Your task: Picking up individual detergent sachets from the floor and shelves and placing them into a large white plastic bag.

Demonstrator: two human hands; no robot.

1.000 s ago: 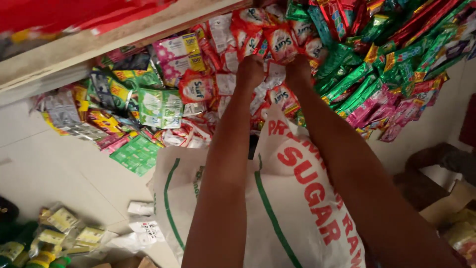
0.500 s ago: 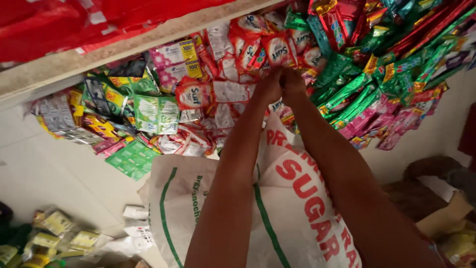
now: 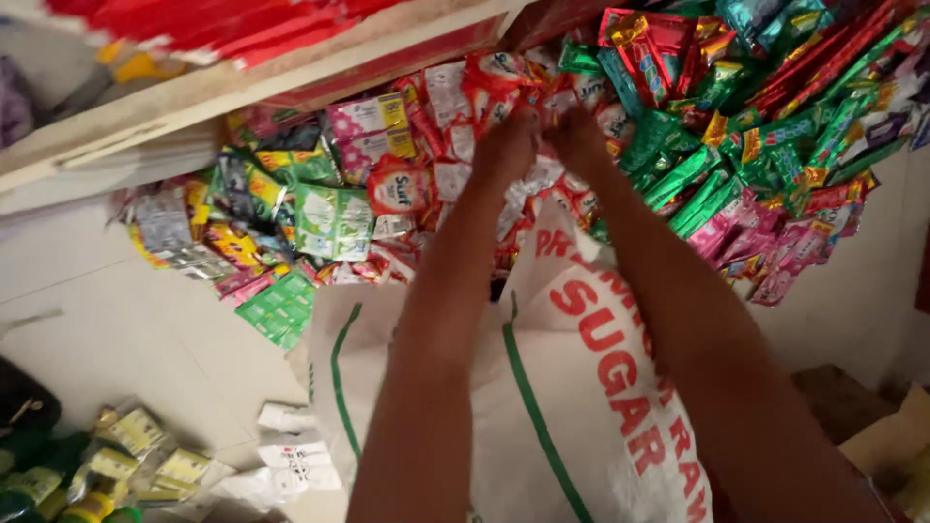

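**Spotter:** Sweep it left to right for me.

**Me:** Far left, low down, I see yellow-green packets [image 3: 126,455] on the pale floor [image 3: 116,339], with a few white sachets [image 3: 291,450] beside them. Above hangs a wooden shelf edge [image 3: 242,87]. Below it hangs a mass of sachet strips: green ones [image 3: 329,218], then red-and-white sachet strips [image 3: 455,97] in the middle, and green and pink strips [image 3: 775,184] on the right.

**Spotter:** And the hands?

**Me:** Both arms reach up over a white woven sack [image 3: 581,407] with green stripes and red lettering. My left hand [image 3: 506,145] and right hand [image 3: 578,140] sit close together, almost touching, in among the red-and-white sachet strips. The fingers are buried in the packets, so I can't tell whether either one is clamped on a strip or just pressing against it.

**Spotter:** How far along?

**Me:** My read: early or mid-way. No strip is free of the bunch, and nothing is visibly carried. The sack's mouth is hidden behind my arms, so I can't say what lies inside.
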